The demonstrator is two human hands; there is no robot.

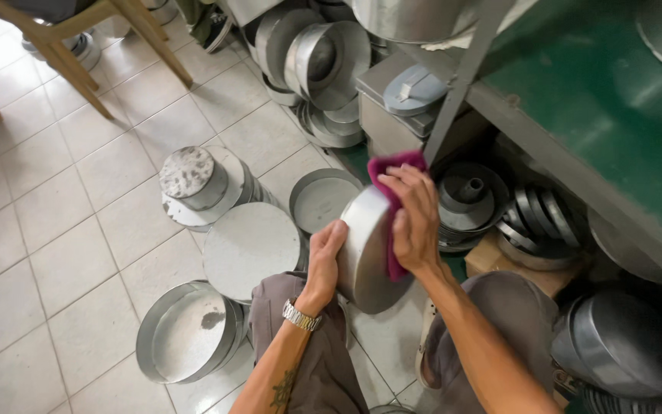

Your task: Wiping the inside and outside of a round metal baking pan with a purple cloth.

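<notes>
While crouched over the tiled floor [55, 253], gripping a round metal pan [365, 253] with the left hand [325, 257], fingers wrapped over its rim, pan tipped on edge just above the knees. Pressing a magenta cloth [394, 172] flat against the pan's far side with the right hand [415, 218], fingers spread over the cloth. So both hands clamped on stuff, one on the pan, one on the cloth, with the pan sandwiched between them. Wearing a metal wristwatch [300, 316] on the left wrist.

Loads more pans lying around on the floor: an open one [185, 333] bottom left, an upside-down one [248, 249] right beside the left hand, an upside-down stack [201, 184] further out, plus another open pan [322, 201] just behind the one being held. More metal tins [323, 65] piled up top, near a grey lid [414, 88] on a box. Green desk [599, 92] on the right, with ring-shaped moulds [469, 201] stashed under it. Wooden chair legs [78, 57] top left.
</notes>
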